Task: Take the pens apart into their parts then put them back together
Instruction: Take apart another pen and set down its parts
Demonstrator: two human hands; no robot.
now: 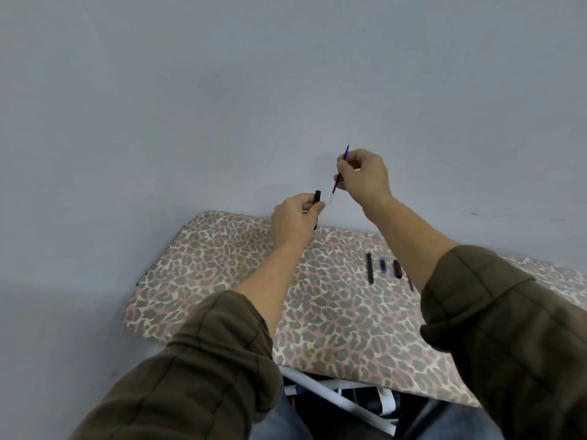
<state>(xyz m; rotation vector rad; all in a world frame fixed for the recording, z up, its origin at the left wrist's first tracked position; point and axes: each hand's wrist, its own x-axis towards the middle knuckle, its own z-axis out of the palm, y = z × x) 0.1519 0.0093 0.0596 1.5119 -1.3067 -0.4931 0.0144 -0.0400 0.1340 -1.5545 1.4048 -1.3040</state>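
My left hand (293,217) grips a black pen barrel (317,197), held upright above the far edge of the board. My right hand (365,176) pinches a thin blue ink refill (345,153), tilted, with its lower end just right of the barrel's top and apart from it. On the leopard-print board (222,281) lie a long black barrel piece (370,268), a small blue and black piece (383,266), a short black piece (397,269) and a thin purple piece (410,284), partly hidden by my right forearm.
The board stands against a plain grey wall (254,90). White metal legs (333,398) show under its near edge. My dark olive sleeves (190,376) fill the lower corners.
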